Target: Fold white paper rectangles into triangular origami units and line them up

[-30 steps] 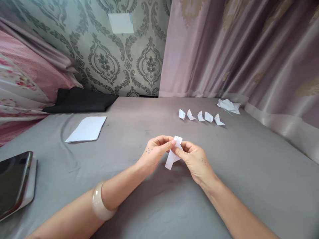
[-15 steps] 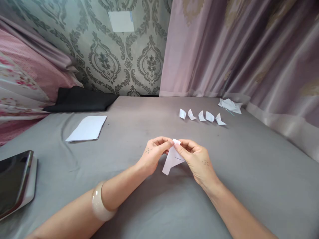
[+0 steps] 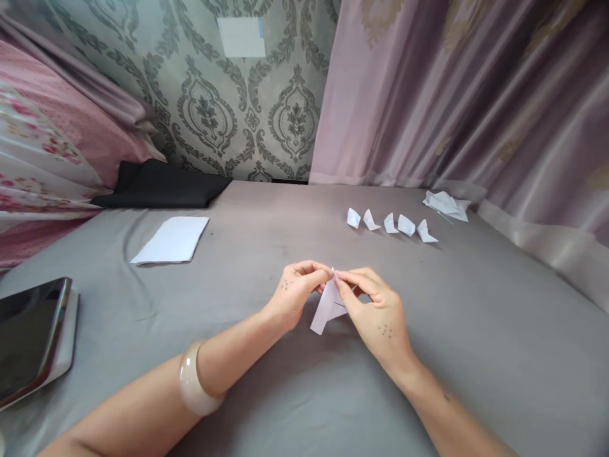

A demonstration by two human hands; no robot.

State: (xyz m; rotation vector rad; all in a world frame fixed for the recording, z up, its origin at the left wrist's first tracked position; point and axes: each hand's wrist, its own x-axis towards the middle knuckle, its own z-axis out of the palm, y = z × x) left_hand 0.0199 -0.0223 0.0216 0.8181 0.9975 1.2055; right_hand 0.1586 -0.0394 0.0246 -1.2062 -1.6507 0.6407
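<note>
A small folded piece of white paper [image 3: 324,309] is pinched between both hands above the grey cloth. My left hand [image 3: 299,292] is closed, its thumb and finger on the paper's upper tip from the left. From the right, my right hand [image 3: 373,308] grips the same upper part, with thumb and fingertips close against the left ones. One strip of the paper hangs down toward me, and a flap sticks out to the right beneath the right thumb. The fingers hide most of the paper's top.
Several small folded paper pieces [image 3: 391,223] stand in a row at the back right, with a loose paper pile [image 3: 446,204] beyond. A stack of white sheets [image 3: 172,240] lies left, near a black cloth [image 3: 164,185]. A dark-screened device [image 3: 31,339] sits at the left edge.
The paper's top tip, which stuck up between the fingers, is now mostly covered. My right fingers have shifted in over it. The whole view has swung slightly left.
</note>
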